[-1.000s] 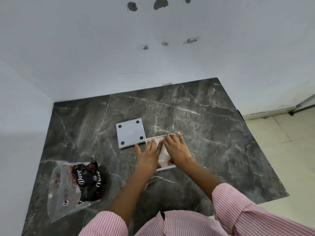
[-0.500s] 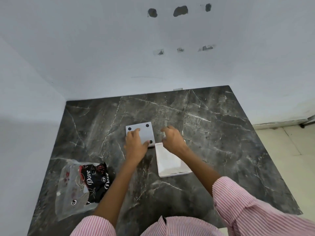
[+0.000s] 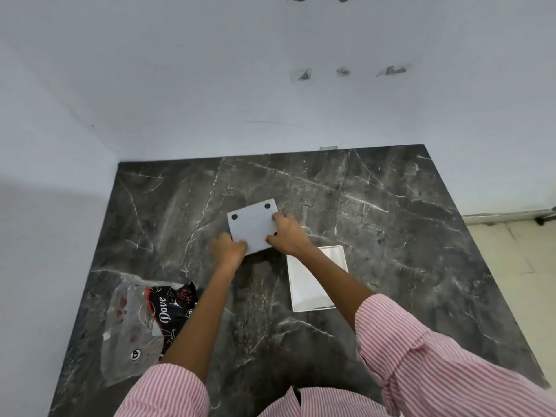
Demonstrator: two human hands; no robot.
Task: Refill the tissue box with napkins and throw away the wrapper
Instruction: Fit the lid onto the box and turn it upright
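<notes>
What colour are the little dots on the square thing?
Black dots on a pale grey panel, head view.

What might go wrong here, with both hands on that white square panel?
1. Both hands, left hand and right hand, pinch only the edges of the white panel, so it may slip onto the marble table.
2. The open box lies close beside the right forearm and might get nudged.
3. The wrapper sits near the table's left edge and could slide off.
</notes>
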